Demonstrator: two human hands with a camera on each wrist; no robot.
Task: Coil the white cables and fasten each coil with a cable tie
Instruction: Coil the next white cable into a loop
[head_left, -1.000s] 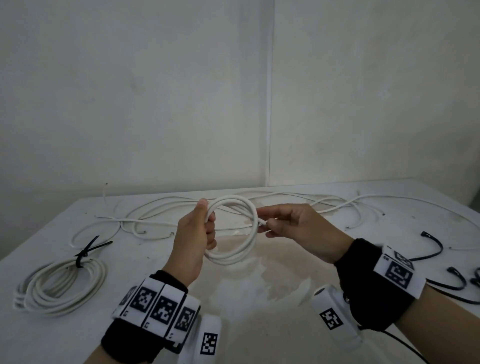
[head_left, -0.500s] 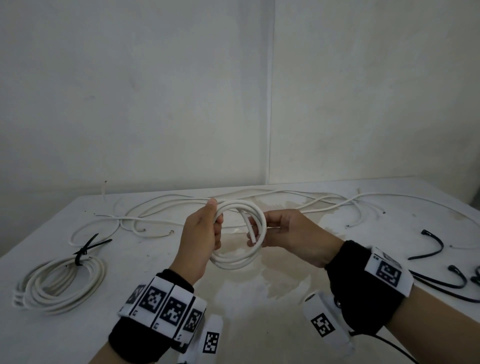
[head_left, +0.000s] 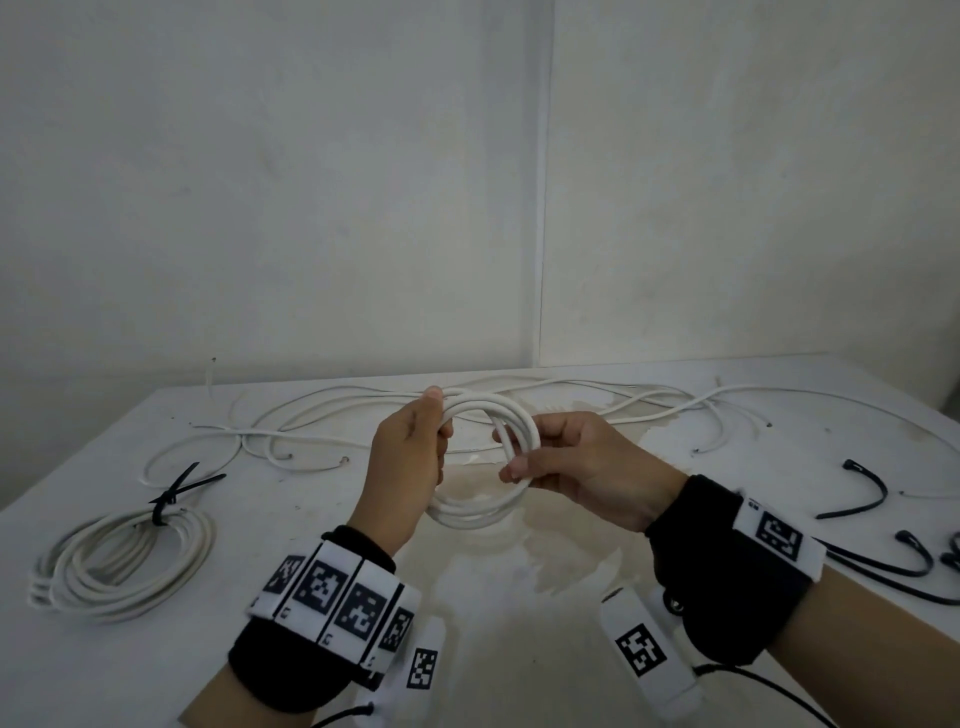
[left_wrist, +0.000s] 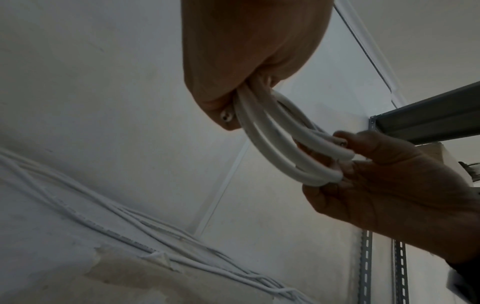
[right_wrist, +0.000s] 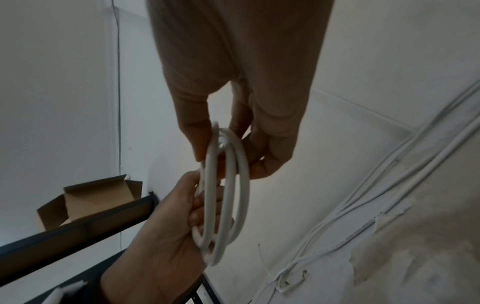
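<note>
I hold a small coil of white cable (head_left: 480, 512) upright above the table, between both hands. My left hand (head_left: 415, 457) grips its left side, thumb on top. My right hand (head_left: 550, 457) curls its fingers round the coil's right side, thumb in front. In the left wrist view the coil (left_wrist: 272, 139) runs from my left fist to the right hand (left_wrist: 376, 174). In the right wrist view the coil (right_wrist: 226, 195) shows several turns, pinched above by my right fingers and gripped below by the left hand (right_wrist: 168, 226).
A tied coil (head_left: 119, 561) with a black cable tie (head_left: 171, 493) lies at the table's left. Loose white cables (head_left: 332, 415) sprawl along the far side. Black cable ties (head_left: 862, 493) lie at the right edge. The white table (head_left: 519, 597) is stained in the middle.
My right hand brought the cable's free end in to the coil and closed its fingers round the coil's right side. The left hand kept its grip; the coil gained a turn.
</note>
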